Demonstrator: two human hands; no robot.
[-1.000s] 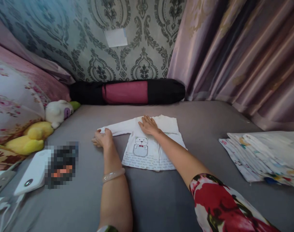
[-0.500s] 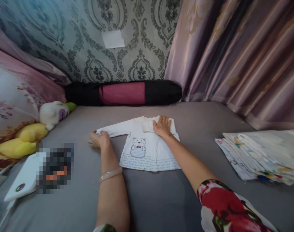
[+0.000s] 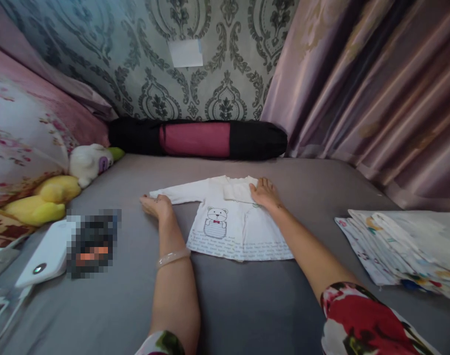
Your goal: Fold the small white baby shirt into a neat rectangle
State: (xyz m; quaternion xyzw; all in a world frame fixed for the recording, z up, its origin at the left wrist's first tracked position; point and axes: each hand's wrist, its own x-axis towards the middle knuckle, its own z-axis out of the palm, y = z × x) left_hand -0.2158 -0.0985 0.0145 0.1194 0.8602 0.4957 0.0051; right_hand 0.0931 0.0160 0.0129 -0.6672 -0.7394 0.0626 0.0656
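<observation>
White shirt [image 3: 235, 222] flat mid-sheet [image 3: 110, 315]; right sleeve [image 3: 237, 192] folded in, left sleeve [image 3: 186, 193] and body unfolded; right hand [image 3: 265, 193] flat on right shoulder, fingers loosely together; left hand [image 3: 157, 206] at cuff, can't tell if pinching; folded stack [image 3: 409, 246] right.

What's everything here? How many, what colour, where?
shirt: 1, white, middle
sheet: 1, grey, underneath
folded cloths: many, whitish, right
long bag: 1, black-maroon, back
wall: 1, grey, back
paper: 1, white, back
curtain: 1, mauve, right
flowered bedding: 1, pink and white, left
soft toys: 2+, white and yellow, left
flat gadget: 1, white, left
pixelated thing: 1, dark, left
socket strip: 1, white, left
cables: 2+, white, left
bracelet: 1, pale, lower middle
flowered sleeves: 2, multicoloured, bottom
left hand: 1, bare, by cuff
right hand: 1, bare, on shirt
</observation>
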